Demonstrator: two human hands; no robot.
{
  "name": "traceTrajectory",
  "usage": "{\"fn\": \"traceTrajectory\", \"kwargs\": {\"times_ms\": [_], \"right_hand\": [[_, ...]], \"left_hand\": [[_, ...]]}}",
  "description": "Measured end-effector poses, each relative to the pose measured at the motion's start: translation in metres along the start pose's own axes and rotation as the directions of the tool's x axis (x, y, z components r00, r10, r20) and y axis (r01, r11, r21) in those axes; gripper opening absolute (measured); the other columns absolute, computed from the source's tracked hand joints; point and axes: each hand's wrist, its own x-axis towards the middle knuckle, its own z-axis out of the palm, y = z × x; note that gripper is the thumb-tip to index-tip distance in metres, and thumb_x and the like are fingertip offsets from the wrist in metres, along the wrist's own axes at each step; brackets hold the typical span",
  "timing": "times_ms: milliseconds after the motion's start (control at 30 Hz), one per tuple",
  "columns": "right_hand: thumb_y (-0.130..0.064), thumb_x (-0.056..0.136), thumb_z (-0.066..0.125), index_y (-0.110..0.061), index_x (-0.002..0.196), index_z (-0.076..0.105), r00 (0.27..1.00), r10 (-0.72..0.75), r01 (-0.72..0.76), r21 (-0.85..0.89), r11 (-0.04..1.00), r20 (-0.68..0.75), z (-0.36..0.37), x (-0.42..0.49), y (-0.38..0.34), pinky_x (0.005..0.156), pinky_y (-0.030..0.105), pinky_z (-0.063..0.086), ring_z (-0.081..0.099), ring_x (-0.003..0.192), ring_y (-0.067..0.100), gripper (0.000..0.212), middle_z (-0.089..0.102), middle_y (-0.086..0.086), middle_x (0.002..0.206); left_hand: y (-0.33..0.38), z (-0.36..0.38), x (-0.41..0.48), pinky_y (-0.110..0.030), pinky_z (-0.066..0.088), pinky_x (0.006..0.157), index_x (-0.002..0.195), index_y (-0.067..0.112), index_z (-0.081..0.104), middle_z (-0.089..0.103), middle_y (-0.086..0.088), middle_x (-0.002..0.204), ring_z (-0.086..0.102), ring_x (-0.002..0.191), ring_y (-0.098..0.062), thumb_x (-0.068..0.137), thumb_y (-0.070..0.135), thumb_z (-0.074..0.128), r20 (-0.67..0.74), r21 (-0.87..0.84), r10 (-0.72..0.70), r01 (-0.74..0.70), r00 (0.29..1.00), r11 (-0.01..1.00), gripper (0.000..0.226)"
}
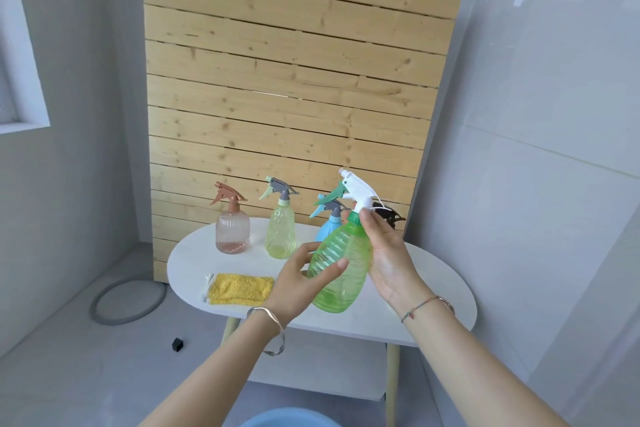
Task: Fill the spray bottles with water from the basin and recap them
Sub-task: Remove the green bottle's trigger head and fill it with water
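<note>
- Broadly, the room is pale grey: smooth walls [554, 114] left and right, and a grey floor [69, 374].
- A tall wooden slat panel [287, 80] leans upright against the far side, behind the table.
- A window [20, 80] is cut off by the left edge, so only its frame and sill show.
- A white oval table [433, 288] stands on pale legs in front of the panel, with a white lower shelf [329, 381] beneath it.
- A grey hose ring [128, 300] lies on the floor to the left of the table.
- The blue basin [287, 418] is cut off by the near edge of the view. Only a slice of its rim shows, and I cannot tell what is in it.
- The green bottle [341, 267] is held tilted above the near part of the table, its white spray head [358, 189] still on. Whether it holds water is hard to make out.
- The left hand [301, 274] grips the lower body of the bottle, fingers curled behind it and thumb on the front.
- The right hand [388, 253] pinches the bottle's neck just below the spray head.
- At the far left of the table stand a pink bottle [232, 230] and a yellow bottle [280, 232], both capped.
- The blue bottle [329, 229] is mostly hidden behind the green one.
- A dark object [391, 213] behind the right hand is too covered to identify.
- A yellow cloth [240, 289] lies flat near the table's left edge.
- A small black block [177, 344] sits on the floor.
</note>
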Motion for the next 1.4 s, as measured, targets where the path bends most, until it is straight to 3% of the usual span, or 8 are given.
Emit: {"fn": "traceTrajectory", "kwargs": {"times_ms": [133, 267, 433, 667, 867, 1000, 1167, 1400], "right_hand": [[-0.04, 0.076, 0.069, -0.013, 0.111, 0.069, 0.996, 0.014, -0.017, 0.027, 0.999, 0.09, 0.0, 0.008, 0.001, 0.1, 0.05, 0.044, 0.061, 0.1, 0.024, 0.045, 0.069, 0.008, 0.107], [-0.036, 0.081, 0.064, -0.005, 0.121, 0.061, 0.992, 0.042, -0.049, 0.057, 0.997, 0.115, 0.004, 0.012, 0.0, 0.096, 0.047, 0.045, 0.059, 0.097, 0.025, 0.051, 0.067, 0.008, 0.104], [-0.029, 0.082, 0.061, -0.016, 0.101, 0.063, 0.996, 0.009, -0.011, 0.023, 1.0, 0.084, 0.007, 0.019, -0.012, 0.094, 0.038, 0.047, 0.063, 0.099, 0.018, 0.023, 0.069, 0.006, 0.105], [-0.031, 0.098, 0.047, -0.029, 0.097, 0.058, 0.981, -0.173, 0.176, 0.029, 0.984, -0.089, -0.007, 0.054, -0.071, 0.098, 0.024, 0.04, 0.059, 0.1, 0.004, 0.011, 0.064, -0.008, 0.104], [-0.033, 0.086, 0.068, -0.025, 0.102, 0.068, 0.953, -0.256, 0.188, -0.342, 0.921, -0.165, -0.031, 0.078, -0.049, 0.094, 0.027, 0.046, 0.059, 0.093, 0.009, 0.018, 0.066, -0.008, 0.096], [-0.018, 0.083, 0.073, -0.021, 0.095, 0.069, 0.962, -0.235, 0.135, -0.504, 0.853, -0.14, -0.051, 0.079, 0.015, 0.076, 0.01, 0.046, 0.062, 0.074, -0.007, 0.013, 0.069, -0.01, 0.088], [-0.019, 0.075, 0.08, -0.013, 0.1, 0.072, 0.994, -0.059, -0.023, -0.732, 0.681, -0.087, -0.084, 0.085, 0.103, 0.067, 0.015, 0.041, 0.053, 0.067, 0.004, 0.027, 0.068, -0.004, 0.085], [-0.032, 0.068, 0.085, -0.015, 0.093, 0.075, 0.991, 0.101, -0.13, -0.822, 0.555, -0.088, -0.102, 0.09, 0.175, 0.067, 0.013, 0.04, 0.051, 0.067, 0.001, 0.032, 0.066, -0.009, 0.084]], "left_hand": [[-0.007, -0.009, 0.005, -0.025, 0.053, 0.087, 0.118, 0.03, 0.054, 0.07, 0.001, 0.108, 0.067, 0.1, -0.012, 0.075, 0.067, 0.063, 0.089, 0.021, 0.003, -0.005, 0.996, 1.0, 0.057], [0.001, -0.007, 0.004, -0.004, 0.046, 0.067, 0.105, 0.035, 0.052, 0.066, 0.014, 0.102, 0.062, 0.083, 0.014, 0.088, 0.041, 0.062, 0.065, 0.03, 0.006, -0.008, 0.998, 1.0, 0.021], [-0.01, -0.008, 0.012, -0.015, 0.048, 0.082, 0.117, 0.029, 0.056, 0.069, 0.013, 0.107, 0.064, 0.096, 0.002, 0.073, 0.057, 0.073, 0.051, 0.094, 0.053, -0.057, 0.997, 0.994, 0.055], [-0.037, -0.013, 0.009, -0.012, 0.047, 0.078, 0.11, 0.037, 0.057, 0.07, 0.018, 0.101, 0.066, 0.094, 0.0, 0.074, 0.05, 0.068, 0.065, 0.114, -0.02, 0.012, 0.998, 0.993, 0.039], [-0.053, -0.012, 0.012, -0.007, 0.046, 0.075, 0.108, 0.035, 0.059, 0.07, 0.018, 0.1, 0.065, 0.095, 0.002, 0.081, 0.039, 0.068, -0.036, 0.057, -0.025, 0.027, 0.999, 0.998, 0.028], [-0.061, -0.017, 0.012, -0.003, 0.044, 0.071, 0.106, 0.034, 0.059, 0.068, 0.023, 0.096, 0.063, 0.09, 0.011, 0.086, 0.034, 0.065, -0.12, -0.002, -0.019, 0.019, 0.993, 1.0, 0.021], [-0.08, -0.03, 0.013, -0.022, 0.049, 0.086, 0.114, 0.028, 0.06, 0.07, 0.011, 0.106, 0.064, 0.101, -0.002, 0.075, 0.05, 0.063, -0.138, -0.029, -0.032, 0.028, 0.99, 0.999, 0.045], [-0.113, -0.037, 0.018, -0.023, 0.048, 0.09, 0.115, 0.027, 0.062, 0.07, 0.011, 0.107, 0.063, 0.104, -0.003, 0.072, 0.06, 0.068, -0.168, 0.021, -0.037, 0.041, 0.985, 0.999, 0.055]]}}
